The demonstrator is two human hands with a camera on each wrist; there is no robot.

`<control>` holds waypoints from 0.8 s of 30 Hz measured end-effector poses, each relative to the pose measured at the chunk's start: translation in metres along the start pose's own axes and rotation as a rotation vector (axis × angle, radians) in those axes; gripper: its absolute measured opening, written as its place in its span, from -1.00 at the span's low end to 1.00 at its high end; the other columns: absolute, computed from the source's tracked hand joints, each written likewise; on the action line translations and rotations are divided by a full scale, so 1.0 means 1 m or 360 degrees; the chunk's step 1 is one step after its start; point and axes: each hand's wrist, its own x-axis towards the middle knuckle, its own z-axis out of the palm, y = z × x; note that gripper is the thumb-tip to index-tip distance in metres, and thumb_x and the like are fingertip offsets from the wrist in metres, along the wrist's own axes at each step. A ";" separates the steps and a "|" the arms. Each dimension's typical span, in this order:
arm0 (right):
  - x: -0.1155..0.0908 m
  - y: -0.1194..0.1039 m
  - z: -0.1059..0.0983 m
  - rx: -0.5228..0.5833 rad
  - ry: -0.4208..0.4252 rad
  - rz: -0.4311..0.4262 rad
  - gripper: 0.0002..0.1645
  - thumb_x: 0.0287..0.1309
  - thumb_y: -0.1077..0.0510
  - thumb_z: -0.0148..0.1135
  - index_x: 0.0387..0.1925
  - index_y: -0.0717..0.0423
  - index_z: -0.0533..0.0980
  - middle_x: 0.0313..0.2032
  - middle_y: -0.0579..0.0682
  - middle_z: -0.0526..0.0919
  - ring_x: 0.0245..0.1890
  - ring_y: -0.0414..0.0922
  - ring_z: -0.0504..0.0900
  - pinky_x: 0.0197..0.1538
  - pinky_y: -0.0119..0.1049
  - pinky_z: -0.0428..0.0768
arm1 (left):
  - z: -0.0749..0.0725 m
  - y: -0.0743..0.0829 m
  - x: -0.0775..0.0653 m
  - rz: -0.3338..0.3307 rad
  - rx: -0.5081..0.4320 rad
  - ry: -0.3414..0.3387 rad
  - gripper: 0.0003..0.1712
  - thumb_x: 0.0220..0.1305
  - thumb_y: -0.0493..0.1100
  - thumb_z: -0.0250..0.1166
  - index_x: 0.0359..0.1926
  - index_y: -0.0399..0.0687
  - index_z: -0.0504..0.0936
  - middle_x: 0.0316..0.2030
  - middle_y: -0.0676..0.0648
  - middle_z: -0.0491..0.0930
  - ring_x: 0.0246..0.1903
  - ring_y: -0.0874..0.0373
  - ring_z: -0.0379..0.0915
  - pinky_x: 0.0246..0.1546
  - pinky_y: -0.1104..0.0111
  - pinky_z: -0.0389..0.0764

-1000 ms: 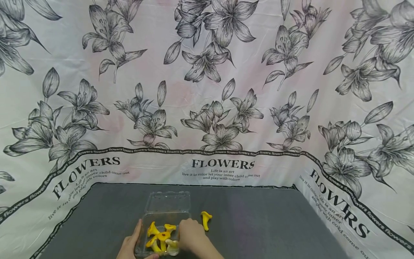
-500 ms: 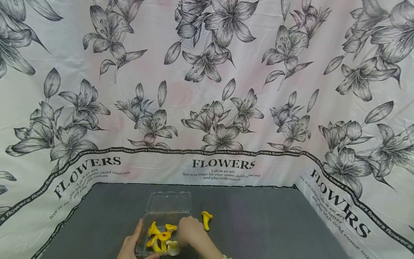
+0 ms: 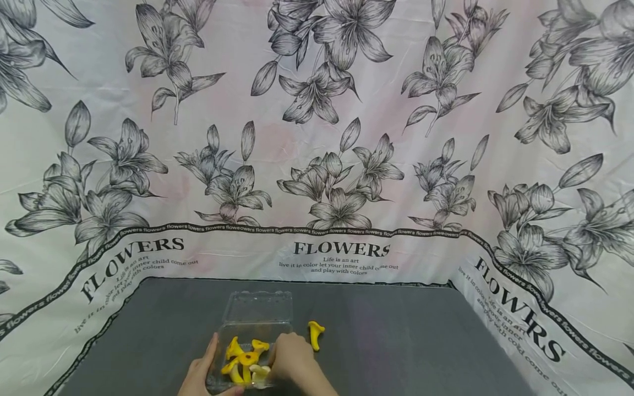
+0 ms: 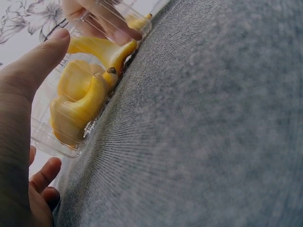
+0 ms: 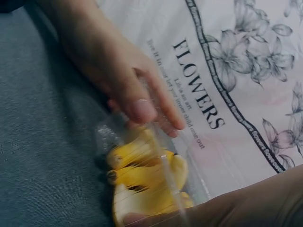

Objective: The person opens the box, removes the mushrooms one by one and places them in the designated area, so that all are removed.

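Note:
A clear plastic clamshell box (image 3: 255, 333) stands on the grey table with its lid (image 3: 258, 309) raised at the back. Several yellow trumpet-shaped mushrooms (image 3: 234, 348) lie inside, chanterelle-like. My left hand (image 3: 199, 375) grips the box's left side, with the thumb (image 4: 52, 45) at the near side. Down at the right side of the box is my right hand (image 3: 297, 360), its fingertips (image 4: 124, 38) on a paler yellow mushroom (image 3: 260, 375) among the others. Its thumb tip (image 5: 137, 219) lies against that mushroom in the right wrist view.
One more yellow mushroom (image 3: 315, 336) lies on the table (image 3: 396, 341) to the right of the box. A white curtain (image 3: 342, 258) with black flower prints and lettering hangs along the back and both sides.
The pale mushroom has shifted slightly left and up inside the box, with the right hand moving at it. The left hand and the loose mushroom stay where they were.

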 end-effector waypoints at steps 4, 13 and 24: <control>0.000 0.000 0.003 -0.0036 -0.0026 -0.0022 -0.84 -0.12 0.04 0.78 -0.48 -0.12 0.86 -0.49 -0.17 0.75 -0.37 0.06 0.68 -0.22 0.02 0.75 | 0.000 0.001 0.001 0.0007 0.0021 0.0007 0.40 0.18 0.22 0.55 0.68 -0.32 -0.11 0.26 -0.57 0.43 0.13 -0.40 0.48 0.02 -0.37 0.54; 0.001 0.011 0.006 0.0102 -0.0012 -0.0103 -0.90 0.08 0.18 0.61 -0.49 -0.03 0.81 -0.51 -0.16 0.70 -0.45 -0.04 0.66 -0.35 -0.10 0.74 | 0.001 -0.003 0.000 0.0121 -0.0031 0.0025 0.35 0.20 0.09 0.55 0.66 -0.43 -0.11 0.08 -0.44 0.52 -0.07 -0.16 0.49 -0.08 -0.20 0.57; 0.000 0.033 0.017 0.0558 0.0136 -0.0365 -0.93 0.17 0.26 0.48 -0.41 0.07 0.80 -0.50 -0.16 0.75 -0.53 -0.29 0.62 -0.44 -0.32 0.64 | 0.000 -0.007 0.002 0.0261 -0.0088 0.0046 0.31 0.19 -0.03 0.56 0.61 -0.56 -0.09 0.23 -0.72 0.39 -0.09 -0.22 0.59 -0.12 -0.20 0.63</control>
